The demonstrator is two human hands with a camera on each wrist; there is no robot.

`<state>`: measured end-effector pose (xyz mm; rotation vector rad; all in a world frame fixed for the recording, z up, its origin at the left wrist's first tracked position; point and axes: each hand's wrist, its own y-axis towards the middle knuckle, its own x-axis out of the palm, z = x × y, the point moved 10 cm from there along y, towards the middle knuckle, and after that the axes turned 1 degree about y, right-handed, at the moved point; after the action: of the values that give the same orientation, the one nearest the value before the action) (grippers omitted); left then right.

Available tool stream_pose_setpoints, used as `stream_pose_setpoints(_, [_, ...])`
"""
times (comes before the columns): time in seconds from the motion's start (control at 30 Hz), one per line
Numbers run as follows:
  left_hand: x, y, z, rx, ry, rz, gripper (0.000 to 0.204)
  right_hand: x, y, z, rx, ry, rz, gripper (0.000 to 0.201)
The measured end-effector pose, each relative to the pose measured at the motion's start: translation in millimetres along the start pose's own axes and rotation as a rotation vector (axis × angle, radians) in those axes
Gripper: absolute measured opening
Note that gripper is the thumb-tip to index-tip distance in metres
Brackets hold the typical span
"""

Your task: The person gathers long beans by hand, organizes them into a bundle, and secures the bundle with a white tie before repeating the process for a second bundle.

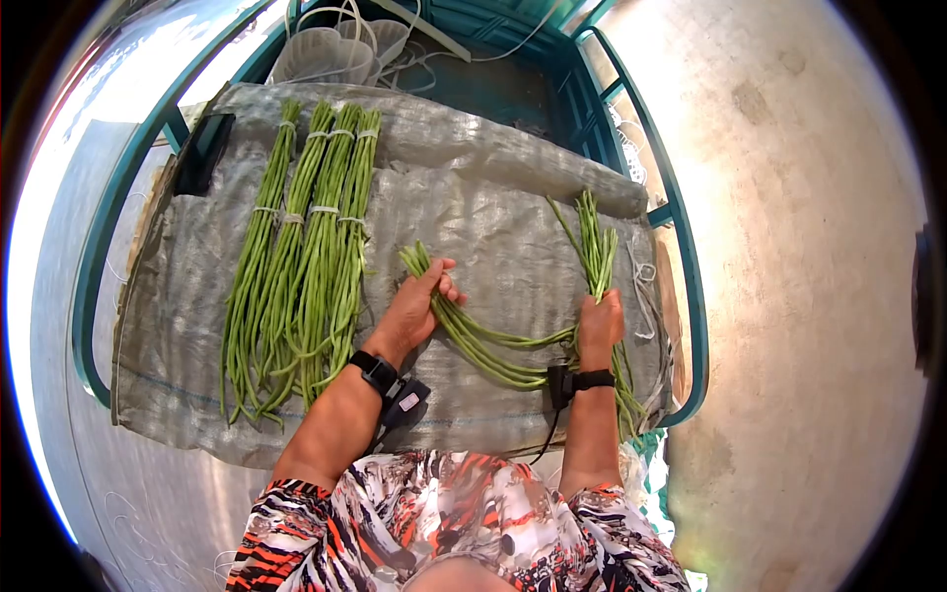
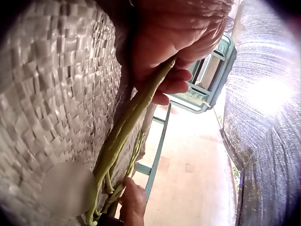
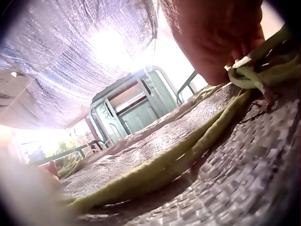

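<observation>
Long green beans stretch in a sagging curve between the two hands, over a grey woven sheet. The left hand grips one end of them, their tips poking out above its thumb. At the right, the right hand grips a bunch of beans whose ends stand up past the fist, with more hanging below the wrist. In the left wrist view beans run down from the left palm. Beans cross low under the right hand in the right wrist view.
Several tied bean bundles lie side by side on the left of the sheet, bound with pale ties. A teal metal rail frames the cart. Clear plastic containers stand at the back, and white string lies by the right edge.
</observation>
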<state>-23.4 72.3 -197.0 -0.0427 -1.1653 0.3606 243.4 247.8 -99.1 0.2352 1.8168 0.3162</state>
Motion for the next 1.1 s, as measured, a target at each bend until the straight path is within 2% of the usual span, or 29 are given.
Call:
stream_pose_setpoints(0.17, [0.5,1.3,-0.2,-0.002,0.014,-0.027,0.029,4.7,4.3,15.7,0.077,0.048,-0.044,0.018])
stream_pose_setpoints(0.27, [-4.9,2.6,-2.4,-0.010,0.012,-0.033,0.030,-12.1,2.5,6.4,-0.030,0.069,0.149,0.017])
stream_pose_setpoints(0.37, [1.5,-2.1,0.5,-0.014,0.034,-0.014,0.031,-30.1,-6.5,-20.4,-0.226,0.035,0.298,0.016])
stream_pose_setpoints(0.47, [3.8,-1.1,1.5,-0.020,0.034,-0.041,0.035,-17.9,-16.9,-30.3,-0.132,0.595,0.074,0.012])
stream_pose_setpoints(0.57, [5.0,0.2,-0.9,-0.025,0.008,-0.062,0.040,2.4,-55.9,-75.4,-0.146,1.070,-0.366,0.010])
stream_pose_setpoints(0.67, [5.9,0.6,-1.3,-0.022,-0.020,-0.076,0.045,9.5,-109.5,-112.1,-0.275,1.110,-0.656,0.012])
stream_pose_setpoints(0.77, [7.2,-1.0,0.1,-0.007,-0.025,-0.086,0.046,20.5,-142.5,-116.8,-0.332,0.882,-0.765,0.017])
stream_pose_setpoints(0.87, [9.9,-2.1,2.3,0.004,-0.022,-0.087,0.044,12.9,-145.3,-116.5,-0.458,0.813,-0.581,0.017])
stream_pose_setpoints(0.97, [5.9,-0.3,1.9,0.019,-0.038,-0.092,0.042,-12.2,-139.4,-112.4,-0.426,0.755,-0.491,0.015])
stream_pose_setpoints(1.1, [4.4,0.8,2.5,0.044,-0.046,-0.062,0.038,-21.3,-137.6,-105.0,-0.448,0.619,-0.508,0.016])
